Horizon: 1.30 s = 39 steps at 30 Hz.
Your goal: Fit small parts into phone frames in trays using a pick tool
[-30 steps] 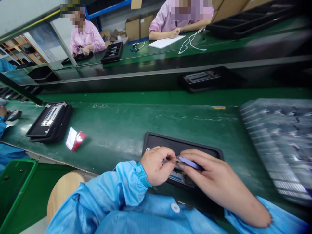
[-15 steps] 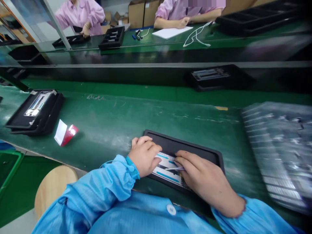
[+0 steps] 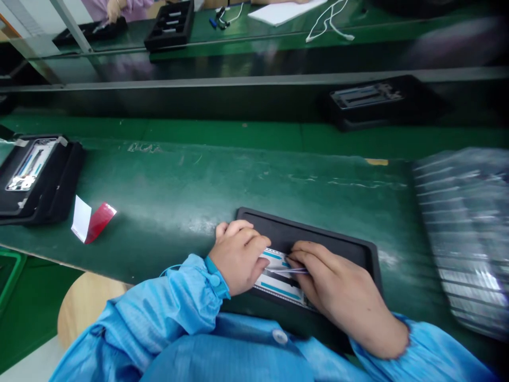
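Note:
A black tray (image 3: 342,240) lies on the green bench in front of me. In it is a white panel (image 3: 278,289) with blue strips and a dark strip along its middle. My left hand (image 3: 240,257) grips the panel's left end, thumb and fingers bent over it. My right hand (image 3: 338,286) pinches a thin pale tool (image 3: 292,270) whose tip reaches over the dark strip. The panel's two ends are hidden under my hands.
Stacked black trays with a similar panel (image 3: 29,170) stand at the left, beside a red and white folded sheet (image 3: 93,220). Clear plastic trays (image 3: 469,233) are at the right. Another panel tray (image 3: 369,101) sits behind. A wooden stool (image 3: 87,302) is at lower left.
The view has tilted down and shifted, so the far bench sits higher in the picture. The pale tool lies at a slightly different angle. Both hands stay on the panel.

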Available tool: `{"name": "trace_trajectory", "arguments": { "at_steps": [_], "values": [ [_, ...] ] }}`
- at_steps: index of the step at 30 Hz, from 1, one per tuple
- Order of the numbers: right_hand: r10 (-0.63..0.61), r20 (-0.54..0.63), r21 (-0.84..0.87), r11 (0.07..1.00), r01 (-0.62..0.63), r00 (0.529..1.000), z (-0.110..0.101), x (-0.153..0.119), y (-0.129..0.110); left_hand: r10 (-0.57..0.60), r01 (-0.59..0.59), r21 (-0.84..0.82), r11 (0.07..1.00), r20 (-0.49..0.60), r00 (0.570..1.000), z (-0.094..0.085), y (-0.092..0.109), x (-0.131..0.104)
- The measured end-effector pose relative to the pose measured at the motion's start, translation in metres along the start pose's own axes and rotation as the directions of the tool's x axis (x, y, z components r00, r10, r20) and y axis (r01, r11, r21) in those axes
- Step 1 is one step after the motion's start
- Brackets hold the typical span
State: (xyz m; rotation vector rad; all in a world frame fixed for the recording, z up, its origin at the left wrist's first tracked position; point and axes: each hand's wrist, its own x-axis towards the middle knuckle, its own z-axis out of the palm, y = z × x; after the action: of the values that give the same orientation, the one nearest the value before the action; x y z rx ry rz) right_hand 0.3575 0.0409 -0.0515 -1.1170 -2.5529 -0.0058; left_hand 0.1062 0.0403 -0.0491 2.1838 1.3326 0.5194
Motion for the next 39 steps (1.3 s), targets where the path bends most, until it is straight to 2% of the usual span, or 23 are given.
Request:
{"name": "trace_trajectory", "arguments": {
  "at_steps": [5, 11, 18, 28, 39],
  "values": [
    [0.010, -0.035, -0.001, 1.000, -0.010, 0.999, 0.000, -0.008, -0.002, 0.010, -0.010, -0.006, 1.000, -0.005, 1.000, 0.000, 0.000, 0.000],
    [0.070, -0.006, -0.018, 0.997, -0.070, 0.998, 0.004, -0.002, -0.006, 0.001, -0.001, 0.003, 1.000, -0.008, 1.000, 0.000, 0.000, 0.000],
    [-0.047, -0.111, -0.130, 0.991, 0.033, 0.993, 0.000, -0.002, -0.011, 0.018, -0.018, 0.020, 1.000, -0.035, 0.999, 0.001, -0.001, 0.000],
    [-0.045, -0.090, -0.152, 0.988, 0.031, 0.995, 0.005, -0.004, -0.010, 0.007, -0.006, 0.024, 1.000, -0.023, 1.000, 0.002, -0.001, 0.000],
    [-0.054, -0.095, -0.110, 0.993, 0.044, 0.994, -0.001, -0.010, -0.012, 0.014, -0.013, 0.026, 1.000, -0.052, 0.999, 0.002, -0.001, 0.000]
  ]
}}
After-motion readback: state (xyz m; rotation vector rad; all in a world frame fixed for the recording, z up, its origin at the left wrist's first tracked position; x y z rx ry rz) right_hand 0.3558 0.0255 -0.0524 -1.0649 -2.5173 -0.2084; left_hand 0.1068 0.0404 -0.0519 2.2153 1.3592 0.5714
